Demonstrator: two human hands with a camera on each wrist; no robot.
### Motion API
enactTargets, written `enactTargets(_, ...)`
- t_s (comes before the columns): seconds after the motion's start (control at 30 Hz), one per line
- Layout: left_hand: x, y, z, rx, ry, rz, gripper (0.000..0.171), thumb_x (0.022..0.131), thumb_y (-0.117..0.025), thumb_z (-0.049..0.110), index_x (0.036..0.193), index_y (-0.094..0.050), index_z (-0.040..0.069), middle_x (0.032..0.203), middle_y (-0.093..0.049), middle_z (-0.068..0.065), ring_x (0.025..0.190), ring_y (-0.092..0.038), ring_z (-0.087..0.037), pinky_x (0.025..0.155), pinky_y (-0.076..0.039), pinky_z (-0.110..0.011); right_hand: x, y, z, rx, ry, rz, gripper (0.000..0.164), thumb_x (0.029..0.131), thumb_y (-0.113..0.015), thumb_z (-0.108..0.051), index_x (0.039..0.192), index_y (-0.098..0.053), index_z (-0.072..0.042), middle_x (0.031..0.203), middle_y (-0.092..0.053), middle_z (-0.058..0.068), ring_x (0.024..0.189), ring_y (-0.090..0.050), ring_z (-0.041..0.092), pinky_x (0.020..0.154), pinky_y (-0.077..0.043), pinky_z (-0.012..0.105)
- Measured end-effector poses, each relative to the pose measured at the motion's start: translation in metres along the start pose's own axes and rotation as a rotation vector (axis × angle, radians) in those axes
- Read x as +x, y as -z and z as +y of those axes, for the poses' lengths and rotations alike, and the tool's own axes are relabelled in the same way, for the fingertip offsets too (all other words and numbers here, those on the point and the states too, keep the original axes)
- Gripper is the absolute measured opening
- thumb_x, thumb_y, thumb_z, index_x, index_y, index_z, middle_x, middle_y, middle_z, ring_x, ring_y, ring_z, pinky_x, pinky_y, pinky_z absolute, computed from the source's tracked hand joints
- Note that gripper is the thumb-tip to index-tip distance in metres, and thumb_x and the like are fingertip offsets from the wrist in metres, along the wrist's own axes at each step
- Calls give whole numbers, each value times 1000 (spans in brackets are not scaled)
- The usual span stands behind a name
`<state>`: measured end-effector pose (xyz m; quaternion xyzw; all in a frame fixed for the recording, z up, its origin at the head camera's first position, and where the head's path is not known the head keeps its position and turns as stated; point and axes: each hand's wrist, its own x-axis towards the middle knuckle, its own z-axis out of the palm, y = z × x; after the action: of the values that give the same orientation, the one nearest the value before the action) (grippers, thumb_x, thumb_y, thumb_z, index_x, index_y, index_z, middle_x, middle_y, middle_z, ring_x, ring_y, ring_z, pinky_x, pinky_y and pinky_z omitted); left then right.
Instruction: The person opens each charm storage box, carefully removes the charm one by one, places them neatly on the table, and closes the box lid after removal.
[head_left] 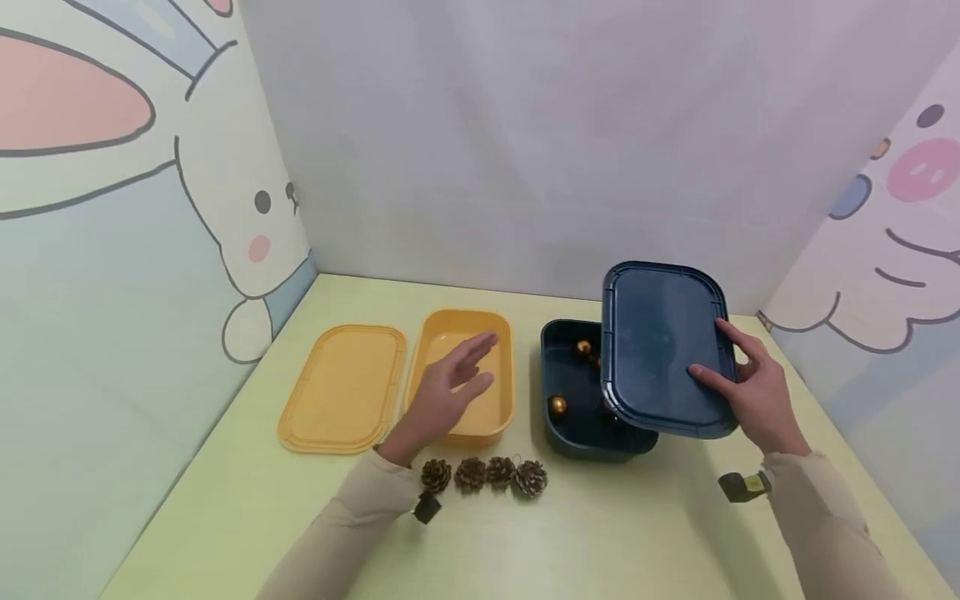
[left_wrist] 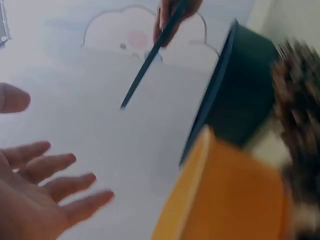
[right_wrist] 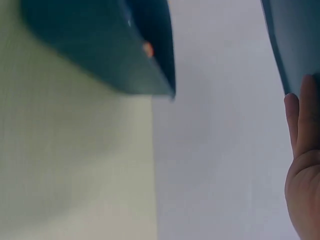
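Observation:
My right hand (head_left: 761, 396) grips the dark blue lid (head_left: 663, 350) by its right edge, thumb on top and fingers around the side. Tilted, the lid hangs above the right part of the dark blue box (head_left: 581, 450). Inside that box lie shiny copper-coloured balls (head_left: 557, 406), some hidden by the lid. Over the yellow box (head_left: 500, 417) my left hand (head_left: 446, 392) hovers with fingers extended and nothing in it. The left wrist view shows this hand's spread fingers (left_wrist: 80, 202) apart from the yellow box. In the right wrist view, fingers (right_wrist: 307, 115) lie against the lid's underside.
A yellow lid (head_left: 345, 387) lies flat on the table (head_left: 525, 550), left of the yellow box. Several pinecones (head_left: 471, 474) stand in a row in front of the boxes. A pale wall (head_left: 525, 150) rises behind, with cartoon-printed walls at both sides.

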<state>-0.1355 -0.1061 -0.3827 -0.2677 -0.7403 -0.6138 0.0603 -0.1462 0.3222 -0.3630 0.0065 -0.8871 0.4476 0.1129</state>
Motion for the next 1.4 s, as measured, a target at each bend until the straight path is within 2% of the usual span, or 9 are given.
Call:
enactTargets(0.23,-35,54,-19,148,-64,88,53,98,-59,4,149,-45,6,152,-51,-16,140,-51,-27,111,-49,-37,11,41,47,34,-109,-59,80,96,-69,-23,161,-23,-33,154,-37,-6,68,-69,-5,59,-59,19)
enactTargets(0.5,-56,77,-34,253,-43,107,57,95,-62,4,149,-46,5,153,-50,-17,141,-49,-26,113,-45,-24,12,71,88,-183,-145,-105,84,96,-68,-36,162,-17,-25,163,-9,35,76,-50,-17,57,-54,15)
enactTargets(0.63,-59,77,-41,268,1,102,59,94,-65,7,150,-46,7,154,-49,-15,142,-47,-36,113,-45,-38,15,71,101,-289,-142,-139,89,94,-69,-42,161,-19,-12,157,-16,43,100,-61,17,59,-44,8)
enactTargets(0.73,-59,77,-45,281,41,87,61,94,-67,10,151,-44,10,157,-46,-13,143,-45,-38,113,-44,-47,16,69,109,-314,-147,-166,91,93,-70,-43,160,-20,-5,156,-16,45,130,-39,54,66,-37,7)
enactTargets(0.87,-61,75,-48,296,111,64,65,94,-69,18,153,-42,14,160,-41,-13,141,-47,-43,113,-43,-52,14,67,118,-295,-165,-203,93,93,-71,-41,159,-18,-3,157,-13,44,142,-15,65,95,-46,35)
enactTargets(1.03,-63,73,-48,295,153,46,68,94,-70,22,154,-40,18,162,-38,-15,142,-45,-43,115,-40,-53,13,63,126,-270,-173,-243,94,93,-72,-37,159,-16,1,157,-9,44,144,-7,66,106,-24,79)
enactTargets(1.13,-62,69,-47,289,130,40,69,93,-71,22,155,-39,19,162,-38,-13,146,-41,-39,117,-38,-51,16,62,129,-301,-169,-273,95,93,-72,-34,157,-15,6,155,-11,46,141,-15,67,107,-32,74)
enactTargets(1.3,-57,58,-42,274,92,29,69,93,-71,22,154,-39,23,160,-41,-10,147,-41,-38,118,-38,-50,21,61,134,-401,-147,-336,94,92,-73,-33,151,-20,17,147,-25,50,125,-43,63,74,-54,26)
enactTargets(1.4,-53,48,-39,254,95,13,68,94,-70,24,154,-39,26,161,-41,-5,147,-41,-35,118,-39,-50,22,60,137,-432,-150,-359,94,92,-73,-34,148,-22,21,143,-28,52,123,-43,63,79,-56,35)
